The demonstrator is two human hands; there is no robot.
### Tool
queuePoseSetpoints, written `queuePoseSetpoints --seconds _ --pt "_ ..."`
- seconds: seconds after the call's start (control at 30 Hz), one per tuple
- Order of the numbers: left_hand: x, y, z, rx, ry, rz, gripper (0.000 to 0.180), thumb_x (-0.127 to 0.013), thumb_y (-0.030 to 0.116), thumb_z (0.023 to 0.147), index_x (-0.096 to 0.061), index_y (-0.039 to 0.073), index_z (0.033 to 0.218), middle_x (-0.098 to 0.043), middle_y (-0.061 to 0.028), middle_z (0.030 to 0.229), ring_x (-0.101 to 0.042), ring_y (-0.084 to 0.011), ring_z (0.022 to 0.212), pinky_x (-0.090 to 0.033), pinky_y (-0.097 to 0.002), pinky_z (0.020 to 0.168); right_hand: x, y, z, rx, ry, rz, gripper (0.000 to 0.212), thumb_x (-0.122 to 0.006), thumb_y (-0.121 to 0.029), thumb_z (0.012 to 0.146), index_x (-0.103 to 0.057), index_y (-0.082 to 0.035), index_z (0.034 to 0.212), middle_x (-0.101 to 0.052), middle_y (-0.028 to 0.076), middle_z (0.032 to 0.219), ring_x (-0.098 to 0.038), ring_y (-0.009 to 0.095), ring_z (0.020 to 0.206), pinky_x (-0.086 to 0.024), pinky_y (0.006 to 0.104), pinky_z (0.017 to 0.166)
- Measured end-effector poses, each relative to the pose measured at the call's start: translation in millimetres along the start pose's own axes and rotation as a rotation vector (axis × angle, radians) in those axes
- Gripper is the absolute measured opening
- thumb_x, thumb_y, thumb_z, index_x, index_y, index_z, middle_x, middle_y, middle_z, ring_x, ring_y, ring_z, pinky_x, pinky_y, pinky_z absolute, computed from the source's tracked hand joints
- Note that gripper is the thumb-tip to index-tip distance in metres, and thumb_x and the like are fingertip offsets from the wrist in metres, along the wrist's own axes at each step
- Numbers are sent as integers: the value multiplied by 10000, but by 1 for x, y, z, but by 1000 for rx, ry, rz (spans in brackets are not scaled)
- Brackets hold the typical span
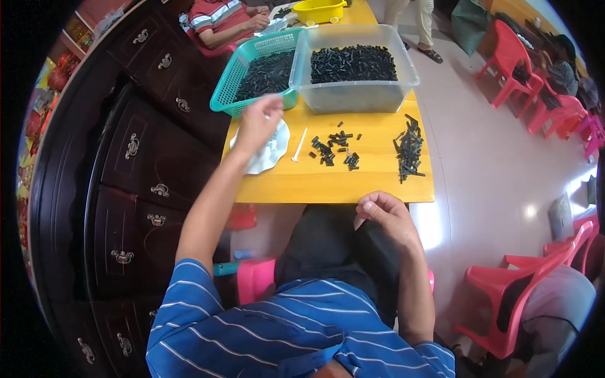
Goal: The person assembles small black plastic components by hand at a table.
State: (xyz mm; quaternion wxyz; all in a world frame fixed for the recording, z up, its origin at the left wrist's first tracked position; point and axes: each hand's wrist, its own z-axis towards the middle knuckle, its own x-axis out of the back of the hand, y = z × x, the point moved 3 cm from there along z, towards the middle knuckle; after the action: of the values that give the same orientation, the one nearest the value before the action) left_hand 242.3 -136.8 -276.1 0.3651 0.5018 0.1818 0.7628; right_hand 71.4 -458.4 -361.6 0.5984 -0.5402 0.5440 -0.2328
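Note:
My left hand (259,124) hangs over a white scalloped dish (277,148) with small pale bits in it, by the near rim of a green basket (222,94). Its fingers are blurred by motion, so whether they hold anything is unclear. Just past the table's near edge, my right hand (387,217) is closed, thumb pressed against the fingers. A small pale piece seems to show below the fingertips, too small to name. Short black tubes (328,151) lie scattered on the yellow table (302,189). Beside the dish lies a thin white stick-like tool (299,145).
A clear plastic bin (356,97) full of short black pieces stands beside the basket, which holds more. Longer black pieces (409,148) are heaped at the table's right. A dark drawer cabinet (145,170) flanks the left; a person (220,22) sits at the far end. Red chairs (504,296) stand right.

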Motion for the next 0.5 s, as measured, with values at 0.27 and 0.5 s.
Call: queuePoseSetpoints --seconds 0.27,0.5 --pt "-100 67 -92 -172 -243 171 162 -731 154 845 -732 52 971 -702 -122 866 -696 -325 787 -553 -412 694 -2 0 0 -6 10 -14 178 -648 -196 1016 -676 -24 1050 -686 26 947 -622 102 854 -519 259 713" --pt "-127 72 -86 -156 -184 287 180 -717 204 859 -719 62 970 -706 -120 878 -698 -340 812 -560 -438 703 0 2 1 -10 15 -30 178 -640 -201 1020 -675 -30 1055 -684 22 946 -620 99 851 -515 255 711"
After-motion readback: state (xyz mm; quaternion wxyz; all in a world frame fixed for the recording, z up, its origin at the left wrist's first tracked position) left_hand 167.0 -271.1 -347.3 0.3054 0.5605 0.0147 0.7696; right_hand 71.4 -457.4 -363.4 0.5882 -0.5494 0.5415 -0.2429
